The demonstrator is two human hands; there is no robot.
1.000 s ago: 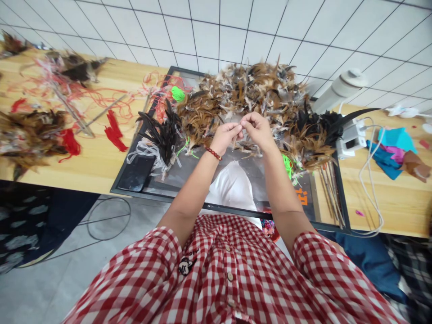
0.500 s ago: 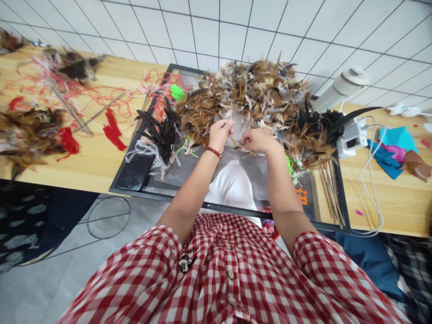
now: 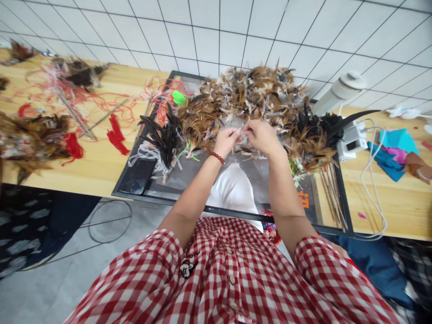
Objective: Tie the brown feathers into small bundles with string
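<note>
My left hand (image 3: 227, 141), with a red bead bracelet (image 3: 218, 157) on its wrist, is closed in a pinch. Its fingertips meet those of my right hand (image 3: 261, 136), which is pinched too. Something small and pale seems to lie between them, too small to name. Both hands are above the glass-topped panel (image 3: 189, 173), just in front of a big heap of brown feathers (image 3: 249, 94). Left of my hands lies a bunch of black feathers (image 3: 165, 139) with whitish strips (image 3: 148, 155). More black feathers (image 3: 324, 123) lie to the right.
A bright green thread bundle (image 3: 178, 97) and red tassels (image 3: 116, 137) lie on the left, near thin sticks (image 3: 74, 112). At the right stand a white bottle (image 3: 340, 92) and a white power adapter (image 3: 353, 139) with a cable. A dark phone-like slab (image 3: 137, 177) rests on the panel.
My hands, apart half a second ago, have come together at the fingertips. The right hand has risen and the left has shifted slightly right. The view has moved a little.
</note>
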